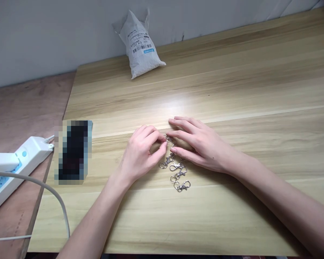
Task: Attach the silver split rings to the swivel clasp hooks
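Several silver lobster-clasp key rings (181, 186) lie in a loose column on the wooden table, between my two hands. My left hand (144, 153) has thumb and index finger pinched together at the top of the column, on the edge of a key ring clasp (170, 139). Across from it, my right hand (199, 144) is open, its fingers stretched out flat toward the left. The right index fingertip and thumb tip are close to or touching the upper clasps, partly covering them.
A white plastic parcel with a printed label (142, 46) leans at the back wall. To the left lies a dark, pixelated rectangular object (74, 151). A white power strip (21, 169) and grey cable (52, 189) are at the table's left edge.
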A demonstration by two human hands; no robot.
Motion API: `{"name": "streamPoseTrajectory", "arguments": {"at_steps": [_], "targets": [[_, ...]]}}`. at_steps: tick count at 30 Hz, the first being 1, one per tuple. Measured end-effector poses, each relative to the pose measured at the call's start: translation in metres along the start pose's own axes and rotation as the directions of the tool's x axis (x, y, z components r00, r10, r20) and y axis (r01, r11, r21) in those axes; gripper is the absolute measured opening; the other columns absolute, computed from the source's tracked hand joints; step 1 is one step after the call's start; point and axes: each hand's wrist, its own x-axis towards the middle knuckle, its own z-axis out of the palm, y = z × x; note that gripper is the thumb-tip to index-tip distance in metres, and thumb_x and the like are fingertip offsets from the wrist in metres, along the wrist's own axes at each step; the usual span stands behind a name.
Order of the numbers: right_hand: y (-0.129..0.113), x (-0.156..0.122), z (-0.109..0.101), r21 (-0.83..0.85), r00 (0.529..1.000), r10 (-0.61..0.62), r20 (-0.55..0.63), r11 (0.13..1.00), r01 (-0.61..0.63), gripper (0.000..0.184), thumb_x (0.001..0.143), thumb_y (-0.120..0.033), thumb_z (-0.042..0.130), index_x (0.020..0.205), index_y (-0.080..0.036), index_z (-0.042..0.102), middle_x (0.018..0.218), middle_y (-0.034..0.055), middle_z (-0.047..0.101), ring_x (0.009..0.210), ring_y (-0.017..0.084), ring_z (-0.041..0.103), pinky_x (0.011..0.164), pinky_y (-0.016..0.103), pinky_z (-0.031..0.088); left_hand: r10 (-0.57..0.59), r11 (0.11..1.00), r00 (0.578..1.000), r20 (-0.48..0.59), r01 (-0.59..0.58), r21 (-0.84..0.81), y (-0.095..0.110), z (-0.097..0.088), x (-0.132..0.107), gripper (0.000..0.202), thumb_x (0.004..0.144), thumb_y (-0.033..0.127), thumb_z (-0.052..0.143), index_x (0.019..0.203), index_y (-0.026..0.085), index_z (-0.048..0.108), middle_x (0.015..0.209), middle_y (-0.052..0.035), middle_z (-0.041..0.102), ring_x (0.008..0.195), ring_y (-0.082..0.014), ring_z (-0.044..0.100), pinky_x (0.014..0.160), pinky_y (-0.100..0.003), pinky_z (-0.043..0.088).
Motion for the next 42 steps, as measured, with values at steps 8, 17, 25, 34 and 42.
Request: {"name": "streamPoseTrajectory", "arguments": {"at_steps": [8, 17, 25, 34, 42], "targets": [[-0.0005, 0.0001, -0.0007, -0.025, 1.0, 0.002, 0.001, 1.0, -0.002, 0.036, 0.095, -0.032, 0.049, 0.127, -0.018, 0.056, 0.139, 0.0143, 0.05, 0.133, 0.029, 0.041, 0.107, 0.049, 0.039, 0.005, 1.0, 1.0, 0.001, -0.005, 0.002, 0.0007, -0.0004, -0.0002, 0.007, 0.089, 0.019, 0.054, 0.085, 0.018, 0.06, 0.087, -0.0038, 0.062, 0.083, -0.017, 0.054, 0.077, -0.033, 0.045], [-0.0006, -0.0004, 0.0008, -0.028, 1.0, 0.006, -0.005, 1.0, -0.007, 0.035, 0.095, -0.029, 0.049, 0.128, -0.02, 0.055, 0.14, 0.0129, 0.05, 0.133, 0.03, 0.042, 0.105, 0.051, 0.04, 0.0, 1.0, 1.0, 0.009, 0.0, 0.004, 0.0011, -0.0008, 0.0003, 0.007, 0.089, 0.019, 0.054, 0.086, 0.018, 0.06, 0.087, -0.0042, 0.062, 0.083, -0.0176, 0.054, 0.077, -0.034, 0.045], [-0.0022, -0.0003, -0.0006, -0.044, 1.0, 0.008, 0.016, 0.999, -0.007, 0.035, 0.096, -0.03, 0.047, 0.128, -0.018, 0.055, 0.14, 0.0138, 0.05, 0.134, 0.03, 0.04, 0.107, 0.049, 0.039, 0.009, 1.0, 1.0, 0.014, -0.009, -0.004, 0.0006, -0.0029, 0.0016, 0.007, 0.089, 0.018, 0.055, 0.084, 0.017, 0.06, 0.085, -0.0033, 0.06, 0.081, -0.0166, 0.054, 0.076, -0.032, 0.044], [-0.0023, -0.0012, -0.0008, -0.037, 1.0, 0.005, 0.005, 0.999, -0.005, 0.036, 0.095, -0.029, 0.049, 0.128, -0.018, 0.055, 0.14, 0.0143, 0.05, 0.133, 0.03, 0.042, 0.105, 0.049, 0.04, 0.002, 1.0, 0.999, 0.044, -0.002, 0.008, -0.0001, -0.0041, 0.0005, 0.008, 0.09, 0.02, 0.054, 0.085, 0.017, 0.06, 0.087, -0.0044, 0.061, 0.083, -0.0174, 0.054, 0.077, -0.033, 0.044], [-0.0008, -0.0017, 0.0011, -0.04, 1.0, -0.005, 0.003, 0.999, 0.005, 0.036, 0.096, -0.031, 0.048, 0.129, -0.018, 0.055, 0.139, 0.014, 0.05, 0.133, 0.03, 0.041, 0.106, 0.05, 0.039, 0.007, 0.999, 0.999, 0.051, -0.008, 0.032, 0.0024, -0.0042, 0.0006, 0.01, 0.09, 0.021, 0.054, 0.086, 0.016, 0.062, 0.088, -0.0049, 0.061, 0.084, -0.0178, 0.053, 0.077, -0.033, 0.044]]}}
